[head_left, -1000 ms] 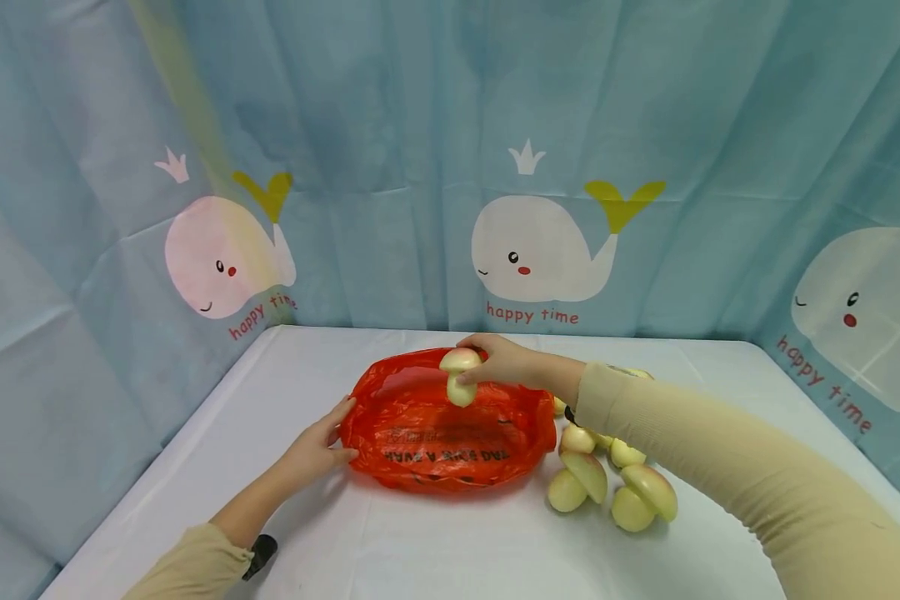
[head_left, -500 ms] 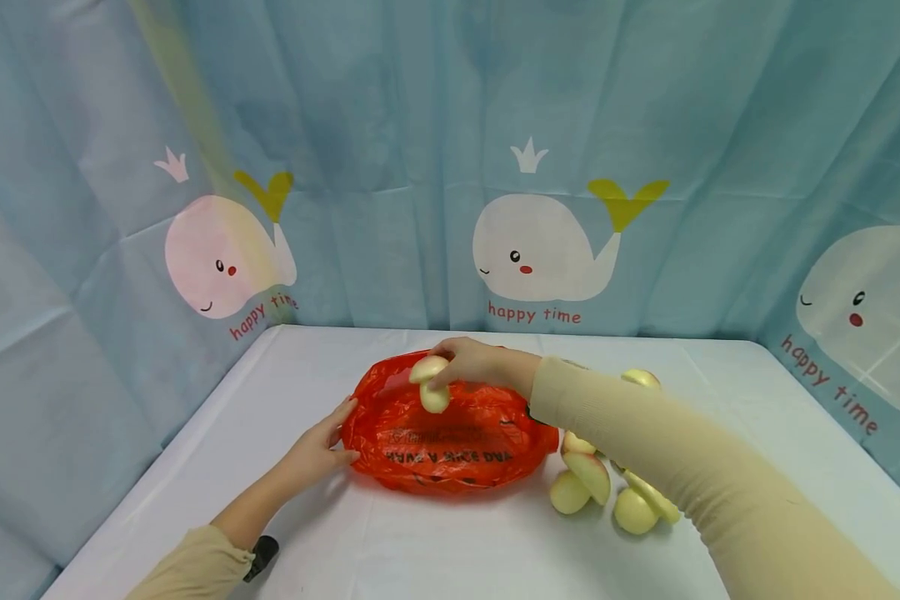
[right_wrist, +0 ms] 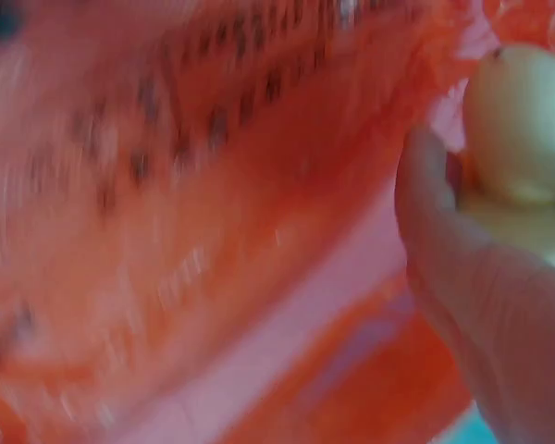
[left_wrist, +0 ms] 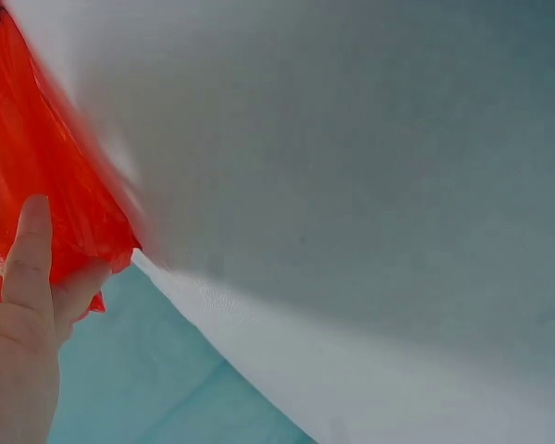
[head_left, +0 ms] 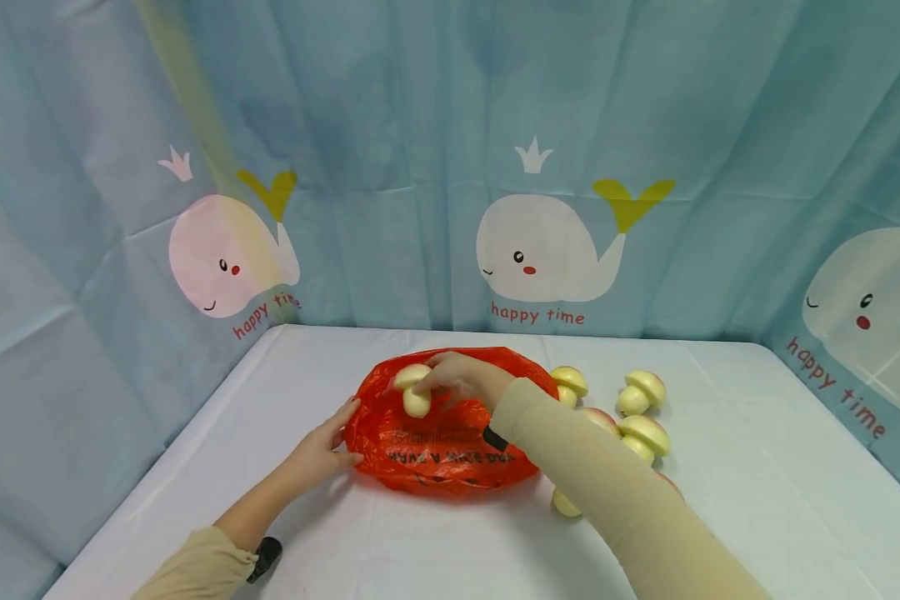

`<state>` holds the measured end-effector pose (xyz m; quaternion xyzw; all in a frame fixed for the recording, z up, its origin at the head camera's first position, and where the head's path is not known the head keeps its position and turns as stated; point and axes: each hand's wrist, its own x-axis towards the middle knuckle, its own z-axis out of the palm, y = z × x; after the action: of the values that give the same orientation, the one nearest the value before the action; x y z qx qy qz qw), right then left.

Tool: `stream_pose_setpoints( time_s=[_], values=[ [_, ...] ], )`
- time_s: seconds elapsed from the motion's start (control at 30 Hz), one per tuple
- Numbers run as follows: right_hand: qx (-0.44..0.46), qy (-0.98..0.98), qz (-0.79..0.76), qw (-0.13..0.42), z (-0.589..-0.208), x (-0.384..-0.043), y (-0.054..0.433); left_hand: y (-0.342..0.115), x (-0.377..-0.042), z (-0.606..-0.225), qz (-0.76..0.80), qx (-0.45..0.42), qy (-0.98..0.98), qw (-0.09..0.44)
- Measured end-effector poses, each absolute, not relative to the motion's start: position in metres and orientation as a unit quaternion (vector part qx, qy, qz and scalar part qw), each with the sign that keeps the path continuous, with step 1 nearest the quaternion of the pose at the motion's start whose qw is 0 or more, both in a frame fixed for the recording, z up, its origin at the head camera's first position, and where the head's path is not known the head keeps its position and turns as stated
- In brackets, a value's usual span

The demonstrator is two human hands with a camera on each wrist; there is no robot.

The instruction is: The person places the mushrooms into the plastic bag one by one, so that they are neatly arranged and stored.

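Note:
A toy mushroom (head_left: 417,403) with a rounded cap and pale stem is pinched in my right hand (head_left: 462,380), inside the open red plastic bag (head_left: 438,473). In the right wrist view the mushroom (right_wrist: 523,125) shows at the right beside the thumb, over the blurred bag. My left hand (head_left: 317,447) rests against the bag's left side, thumb and fingers fairly straight and spread. In the left wrist view that hand (left_wrist: 26,314) touches the outside of the bag (left_wrist: 60,203).
Several more toy mushrooms lie right of the bag, including one at the back (head_left: 642,392) and one nearer (head_left: 645,438); my right sleeve (head_left: 607,483) hides some. A white-covered table (head_left: 780,500) stands before a blue curtain (head_left: 390,167) with whale prints.
My right hand has carried the mushroom leftward and slightly lower into the bag. Mushrooms behind the right arm are now uncovered, while nearer ones are hidden. My left hand has stayed put.

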<state>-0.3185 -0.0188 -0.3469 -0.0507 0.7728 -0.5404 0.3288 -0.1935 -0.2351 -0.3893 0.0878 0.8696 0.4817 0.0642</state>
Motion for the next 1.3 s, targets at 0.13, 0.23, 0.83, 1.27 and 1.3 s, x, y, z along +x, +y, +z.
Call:
stream_pose_setpoints(
  time_s=[0.13, 0.23, 0.83, 1.27, 1.3],
  values=[
    [-0.008, 0.773, -0.573, 0.271, -0.364, -0.312, -0.032, -0.234, -0.193, -0.39, 0.474, 0.09, 0.874, 0.056],
    [0.022, 0.766, -0.601, 0.225, -0.375, -0.308, -0.039, -0.234, -0.194, -0.39, 0.464, 0.101, 0.878, 0.051],
    [0.088, 0.729, -0.654, 0.18, -0.388, -0.305, -0.051, -0.231, -0.194, -0.387, 0.463, 0.074, 0.88, 0.07],
    [0.111, 0.736, -0.629, 0.225, -0.384, -0.31, -0.035, -0.23, -0.194, -0.388, 0.461, 0.063, 0.882, 0.073],
    [0.118, 0.735, -0.629, 0.224, -0.382, -0.31, -0.033, -0.23, -0.194, -0.388, 0.461, 0.064, 0.882, 0.072]
  ],
)
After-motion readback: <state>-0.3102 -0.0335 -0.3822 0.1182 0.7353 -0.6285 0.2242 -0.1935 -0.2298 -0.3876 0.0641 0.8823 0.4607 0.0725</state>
